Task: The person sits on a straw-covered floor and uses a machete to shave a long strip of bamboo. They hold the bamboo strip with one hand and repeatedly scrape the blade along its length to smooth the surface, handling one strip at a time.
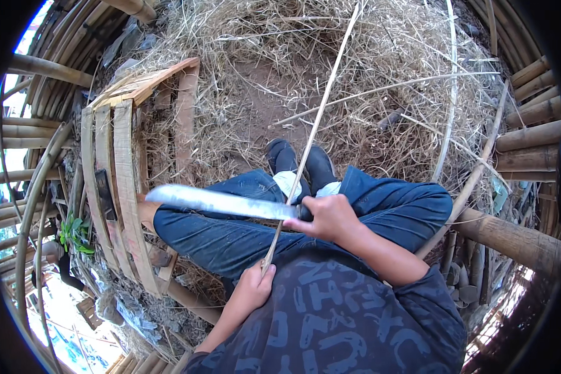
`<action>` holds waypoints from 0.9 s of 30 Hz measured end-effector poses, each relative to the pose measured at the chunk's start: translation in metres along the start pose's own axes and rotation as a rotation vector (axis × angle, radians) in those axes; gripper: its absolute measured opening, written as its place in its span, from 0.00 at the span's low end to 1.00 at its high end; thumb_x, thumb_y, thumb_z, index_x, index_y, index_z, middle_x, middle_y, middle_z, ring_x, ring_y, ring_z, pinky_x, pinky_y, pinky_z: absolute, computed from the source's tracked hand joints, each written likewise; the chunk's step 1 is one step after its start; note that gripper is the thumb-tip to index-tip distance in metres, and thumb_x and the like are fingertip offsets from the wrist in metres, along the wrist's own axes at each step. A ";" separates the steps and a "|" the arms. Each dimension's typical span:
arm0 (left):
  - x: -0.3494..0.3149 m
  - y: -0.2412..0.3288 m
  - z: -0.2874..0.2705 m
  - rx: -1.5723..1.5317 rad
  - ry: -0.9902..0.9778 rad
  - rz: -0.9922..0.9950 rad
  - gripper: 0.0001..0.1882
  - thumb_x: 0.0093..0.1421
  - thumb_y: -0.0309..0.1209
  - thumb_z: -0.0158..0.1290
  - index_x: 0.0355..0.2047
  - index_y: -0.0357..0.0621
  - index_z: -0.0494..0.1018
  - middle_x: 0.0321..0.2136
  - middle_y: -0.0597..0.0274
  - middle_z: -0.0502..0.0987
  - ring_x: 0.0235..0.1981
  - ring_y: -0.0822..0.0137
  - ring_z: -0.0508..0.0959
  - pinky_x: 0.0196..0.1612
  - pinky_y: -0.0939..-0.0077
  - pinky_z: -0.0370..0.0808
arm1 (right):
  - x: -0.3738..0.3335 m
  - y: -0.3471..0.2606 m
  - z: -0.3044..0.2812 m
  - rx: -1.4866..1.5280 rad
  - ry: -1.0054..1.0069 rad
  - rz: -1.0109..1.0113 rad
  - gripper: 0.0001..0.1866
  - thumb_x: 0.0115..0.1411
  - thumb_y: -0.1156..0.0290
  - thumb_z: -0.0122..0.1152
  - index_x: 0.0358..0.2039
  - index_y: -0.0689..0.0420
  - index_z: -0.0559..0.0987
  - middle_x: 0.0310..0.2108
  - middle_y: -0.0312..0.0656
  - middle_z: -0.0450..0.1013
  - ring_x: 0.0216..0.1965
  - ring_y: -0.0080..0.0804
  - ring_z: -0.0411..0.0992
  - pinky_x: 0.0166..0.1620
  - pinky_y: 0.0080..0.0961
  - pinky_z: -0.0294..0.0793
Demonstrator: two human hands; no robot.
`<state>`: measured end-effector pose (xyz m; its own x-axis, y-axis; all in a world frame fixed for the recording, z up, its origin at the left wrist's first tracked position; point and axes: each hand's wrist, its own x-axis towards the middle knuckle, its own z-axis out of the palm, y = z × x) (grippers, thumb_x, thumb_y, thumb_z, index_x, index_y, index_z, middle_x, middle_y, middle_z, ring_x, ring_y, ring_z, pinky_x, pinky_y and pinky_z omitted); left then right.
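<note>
My right hand (330,217) is closed round the dark handle of a machete (221,202). Its broad, pale blade points left across my lap, slightly smeared by motion. Close to the handle, the blade crosses a long, thin bamboo strip (321,109); whether the two touch, I cannot tell. My left hand (252,288) grips the strip's near end, low against my shirt. From there the strip slants up and away to the far edge of the view, passing between my dark shoes (282,156). Both legs, in blue jeans, are bent beneath the blade.
Dry shavings (380,50) cover much of the ground. Several loose bamboo strips (386,96) lie ahead and to the right. On the left stands a wooden slatted crate (123,181) with a dark flat object (106,194) on it. Bamboo poles (511,240) wall both sides.
</note>
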<state>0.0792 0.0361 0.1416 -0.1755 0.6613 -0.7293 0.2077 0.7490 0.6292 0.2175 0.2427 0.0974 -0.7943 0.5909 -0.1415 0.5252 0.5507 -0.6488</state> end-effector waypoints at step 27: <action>0.000 -0.009 0.015 -0.390 -0.113 0.036 0.13 0.68 0.37 0.43 0.29 0.44 0.68 0.21 0.78 0.62 0.23 0.80 0.59 0.27 0.82 0.57 | 0.037 0.097 -0.049 -0.237 0.180 0.413 0.40 0.55 0.31 0.49 0.23 0.63 0.80 0.20 0.53 0.75 0.25 0.47 0.78 0.31 0.41 0.77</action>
<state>0.0914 0.0288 0.1322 -0.0633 0.6953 -0.7159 -0.1725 0.6989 0.6941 0.2541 0.3473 0.0656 -0.4518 0.8680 -0.2059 0.8556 0.3563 -0.3754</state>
